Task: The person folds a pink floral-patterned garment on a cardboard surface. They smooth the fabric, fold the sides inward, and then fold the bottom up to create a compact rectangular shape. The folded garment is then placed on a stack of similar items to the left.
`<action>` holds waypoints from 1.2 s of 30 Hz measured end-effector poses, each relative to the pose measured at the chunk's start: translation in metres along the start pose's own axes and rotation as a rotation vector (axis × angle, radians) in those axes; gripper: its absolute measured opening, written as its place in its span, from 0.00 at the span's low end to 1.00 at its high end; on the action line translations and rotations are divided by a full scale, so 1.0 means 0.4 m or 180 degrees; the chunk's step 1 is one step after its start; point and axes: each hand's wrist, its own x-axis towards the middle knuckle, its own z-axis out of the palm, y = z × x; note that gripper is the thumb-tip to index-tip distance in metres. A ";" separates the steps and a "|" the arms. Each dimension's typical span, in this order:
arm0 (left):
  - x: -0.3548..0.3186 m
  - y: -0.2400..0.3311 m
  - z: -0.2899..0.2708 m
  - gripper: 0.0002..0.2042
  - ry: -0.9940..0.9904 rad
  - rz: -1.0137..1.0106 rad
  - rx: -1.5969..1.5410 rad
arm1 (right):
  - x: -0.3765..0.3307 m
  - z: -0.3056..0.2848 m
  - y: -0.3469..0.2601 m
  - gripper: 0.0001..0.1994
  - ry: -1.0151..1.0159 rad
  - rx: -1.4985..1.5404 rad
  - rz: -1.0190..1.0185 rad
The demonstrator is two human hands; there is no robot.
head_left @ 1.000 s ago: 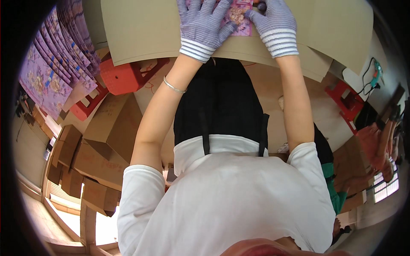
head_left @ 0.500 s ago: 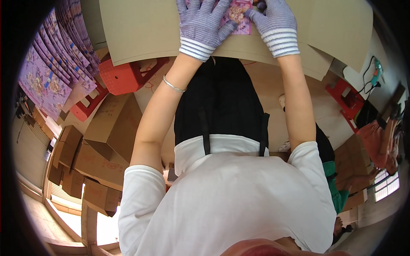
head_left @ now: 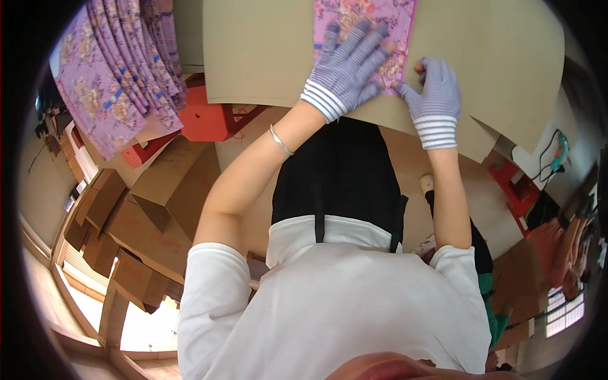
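A flat, folded piece with a pink and purple floral print (head_left: 364, 16) lies on a beige board-topped table. My left hand (head_left: 345, 68), in a grey-striped knit glove with white cuff bands, rests flat on its lower part with fingers spread. At the piece's lower right edge is my right hand (head_left: 434, 95), gloved the same way. Its thumb reaches that edge, while its other fingers curl over the table, apart from the thumb. Bare fingertips show on both gloves. The far end of the floral piece is cut off by the view.
Beige boards (head_left: 494, 57) cover the table, some overlapping at the right. A row of folded floral pieces (head_left: 107, 82) stands at the left, above red stools (head_left: 206, 117). Brown cartons (head_left: 152, 234) are piled at lower left. Another person (head_left: 563, 250) is at the far right.
More of the floral piece and table shows as the view has shifted. My left hand has turned, fingers pointing up and right across the piece. My right hand has moved nearer along its right edge.
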 end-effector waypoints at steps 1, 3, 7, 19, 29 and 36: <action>-0.003 -0.013 -0.011 0.37 -0.0235 0.0266 -0.0088 | -0.002 -0.002 -0.001 0.25 -0.0032 -0.0017 0.0007; 0.015 -0.047 -0.035 0.38 -0.0727 0.0802 -0.0052 | -0.003 -0.001 0.000 0.24 -0.0054 -0.0051 0.0000; 0.056 -0.138 -0.042 0.37 -0.0771 0.1706 -0.0339 | 0.000 -0.013 -0.014 0.24 -0.0051 -0.0048 0.0028; 0.370 -0.335 -0.133 0.32 -0.0721 0.2471 -0.0097 | 0.001 -0.022 -0.012 0.23 -0.0213 0.0363 0.0272; 0.695 -0.573 -0.185 0.31 0.0541 0.1685 0.0598 | -0.005 -0.002 0.004 0.22 -0.0026 0.0644 0.0351; 0.605 -0.516 -0.159 0.29 0.1412 0.1083 0.1021 | 0.004 -0.004 0.002 0.20 -0.0233 0.0610 0.0430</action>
